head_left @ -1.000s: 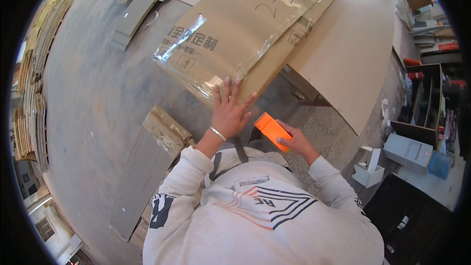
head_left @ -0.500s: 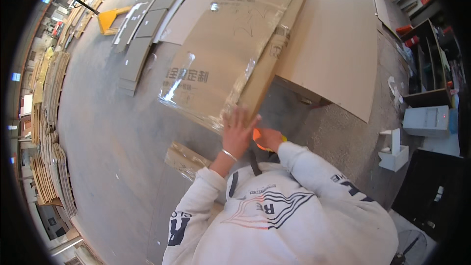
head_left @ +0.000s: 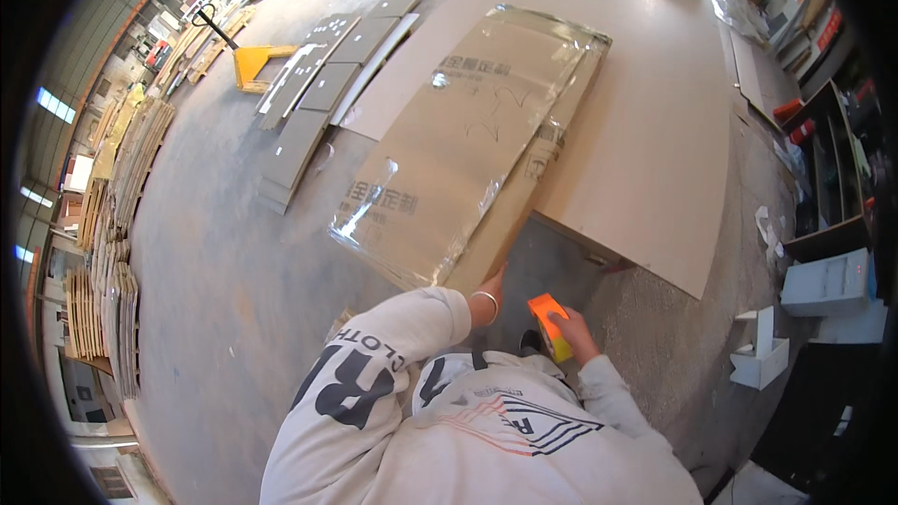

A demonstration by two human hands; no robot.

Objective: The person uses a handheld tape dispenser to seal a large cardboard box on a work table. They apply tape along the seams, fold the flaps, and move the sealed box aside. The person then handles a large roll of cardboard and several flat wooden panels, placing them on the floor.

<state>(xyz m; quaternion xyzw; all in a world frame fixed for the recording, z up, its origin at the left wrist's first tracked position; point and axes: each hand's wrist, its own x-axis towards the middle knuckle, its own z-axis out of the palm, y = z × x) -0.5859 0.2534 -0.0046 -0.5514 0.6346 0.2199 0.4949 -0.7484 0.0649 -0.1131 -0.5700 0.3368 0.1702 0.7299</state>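
Note:
A long, flat cardboard carton [head_left: 449,131] wrapped in clear tape lies on a wide pale board [head_left: 645,150], its near end jutting over the edge. Against the side of that near end rests my left hand [head_left: 493,294], fingers stretched out and partly hidden by the wrist and sleeve. Lower and to the right, my right hand [head_left: 576,335] is closed around an orange and yellow block-shaped tool [head_left: 550,318]. The tool hangs apart from the carton, above the floor; its exact kind does not show.
Grey panels [head_left: 297,136] lie in rows left of the board, with a yellow pallet jack [head_left: 251,65] beyond. Boards are stacked [head_left: 117,196] along the far left. At right stand an open dark cabinet [head_left: 828,168], a white box-shaped unit [head_left: 823,282] and a small white carton [head_left: 760,363].
My left hand has slid off the carton's top corner onto its side. The right hand with the tool has moved away from the carton, right and nearer to me. The view has shifted.

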